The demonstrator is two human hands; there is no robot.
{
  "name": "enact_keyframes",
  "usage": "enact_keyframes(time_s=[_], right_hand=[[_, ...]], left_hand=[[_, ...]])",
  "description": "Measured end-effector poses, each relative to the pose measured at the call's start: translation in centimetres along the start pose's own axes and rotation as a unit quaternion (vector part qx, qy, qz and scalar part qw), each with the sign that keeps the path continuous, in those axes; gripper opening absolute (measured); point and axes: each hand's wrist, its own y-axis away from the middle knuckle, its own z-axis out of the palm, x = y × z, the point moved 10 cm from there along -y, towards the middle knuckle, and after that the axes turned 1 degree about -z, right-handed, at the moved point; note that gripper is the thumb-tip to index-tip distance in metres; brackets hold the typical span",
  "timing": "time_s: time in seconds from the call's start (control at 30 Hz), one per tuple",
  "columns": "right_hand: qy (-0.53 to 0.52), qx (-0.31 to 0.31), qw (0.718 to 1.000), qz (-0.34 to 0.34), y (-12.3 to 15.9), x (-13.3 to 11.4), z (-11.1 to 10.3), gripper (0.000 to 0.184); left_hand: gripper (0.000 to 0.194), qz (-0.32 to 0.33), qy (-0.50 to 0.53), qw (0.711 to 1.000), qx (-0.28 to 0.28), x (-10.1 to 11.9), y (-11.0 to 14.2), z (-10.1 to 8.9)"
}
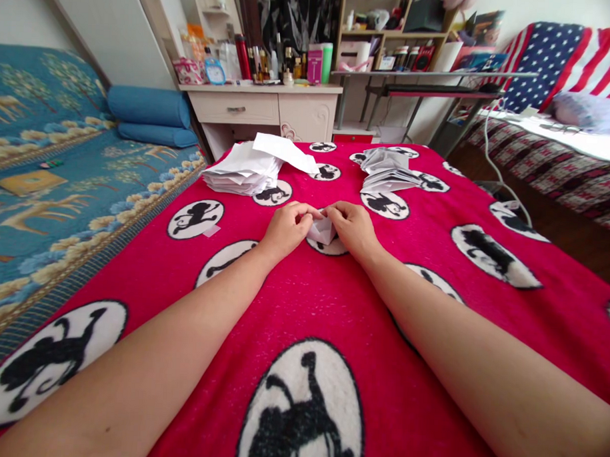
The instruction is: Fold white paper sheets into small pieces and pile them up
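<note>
A small folded piece of white paper [321, 230] lies on the red blanket [332, 309] between my two hands. My left hand [286, 226] pinches its left edge with curled fingers. My right hand [354, 227] presses and grips its right side, fingers closed on the paper. Farther back on the left lies a loose stack of white paper sheets [247, 168]. A smaller pile of folded paper pieces [387, 170] sits at the back right.
The blanket carries black-and-white round cartoon patches. A blue patterned sofa [51, 179] with blue bolsters runs along the left. A white dresser [262, 110] crowded with bottles stands behind. A desk, shelves and a flag-draped bed [553, 130] are on the right.
</note>
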Motion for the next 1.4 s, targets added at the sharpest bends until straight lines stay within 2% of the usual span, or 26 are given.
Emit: enact_keyframes(time_s=[1.4], right_hand=[[-0.001,0.0,1.0,-0.008,-0.06,-0.12,0.05,0.033]], left_hand=[[0.029,0.005,-0.006,1.0,-0.011,-0.07,-0.05,0.23]])
